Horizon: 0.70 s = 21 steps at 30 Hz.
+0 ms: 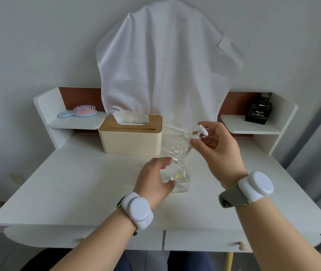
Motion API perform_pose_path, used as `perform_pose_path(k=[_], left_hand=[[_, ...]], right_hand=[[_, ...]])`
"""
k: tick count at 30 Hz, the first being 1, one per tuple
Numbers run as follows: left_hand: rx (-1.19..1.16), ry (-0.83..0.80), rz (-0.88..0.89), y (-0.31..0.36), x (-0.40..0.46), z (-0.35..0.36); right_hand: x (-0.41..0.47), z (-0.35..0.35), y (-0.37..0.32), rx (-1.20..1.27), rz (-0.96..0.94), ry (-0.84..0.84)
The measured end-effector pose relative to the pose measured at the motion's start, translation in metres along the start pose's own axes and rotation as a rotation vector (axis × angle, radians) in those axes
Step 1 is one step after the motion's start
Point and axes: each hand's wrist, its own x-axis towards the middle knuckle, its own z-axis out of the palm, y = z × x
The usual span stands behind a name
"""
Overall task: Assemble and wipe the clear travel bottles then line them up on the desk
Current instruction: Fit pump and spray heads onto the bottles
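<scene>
A clear square travel bottle (182,180) stands uncapped near the middle of the white desk (77,182). My left hand (155,178) curls around its left side, thumb against its front; the grip looks loose. Above and behind it, my right hand (217,145) pinches a white pump cap (200,133) between thumb and fingers. Further clear bottles (182,151) stand behind, one tall bottle (188,132) beside the cap; they are hard to tell apart against the white cloth.
A cream tissue box (130,139) with a wooden lid sits at the back centre. A white cloth (163,65) hangs over the back. A hairbrush (77,112) lies on the left shelf, a black perfume bottle (258,111) on the right shelf.
</scene>
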Motion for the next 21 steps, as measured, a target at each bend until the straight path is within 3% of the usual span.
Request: perform_pose_path(k=[9, 21], left_hand=[[-0.026, -0.097, -0.081, -0.008, -0.002, 0.022], [-0.002, -0.093, -0.128, -0.019, 0.003, 0.043]], right_hand=[[-0.005, 0.002, 0.009, -0.105, 0.011, -0.103], [-0.015, 0.006, 0.030, -0.192, 0.080, -0.347]])
